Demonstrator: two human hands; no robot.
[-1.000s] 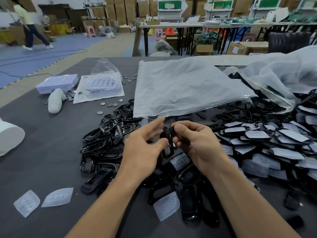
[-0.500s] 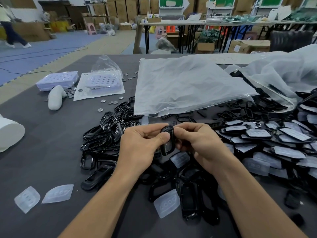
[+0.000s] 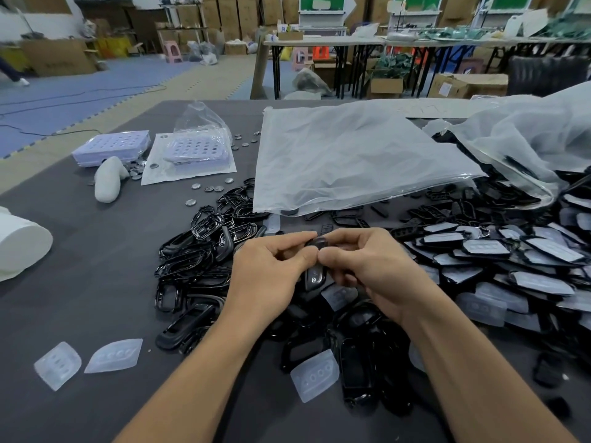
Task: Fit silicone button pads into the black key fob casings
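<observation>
On the dark surface (image 3: pixel 80 282), two hands pinch one black casing above a heap of parts.
Beyond them lies a large clear plastic bag (image 3: pixel 351 155); padded casings (image 3: pixel 511 257) spread to the right, and empty casings (image 3: pixel 198 260) pile up at left. The left hand (image 3: pixel 268 276) and right hand (image 3: pixel 374 270) hold the single casing (image 3: pixel 315 276) between them just above the heap, fingers (image 3: pixel 284 243) curled round it, thumbs meeting on its upper part. Two loose pads (image 3: pixel 113 354) lie apart near the left edge.

Two silicone pads (image 3: pixel 57 365) (image 3: pixel 113 355) are lying near left, two lilac trays (image 3: pixel 112 148) (image 3: pixel 196 150) far left; one casing (image 3: pixel 315 278) is being held.
</observation>
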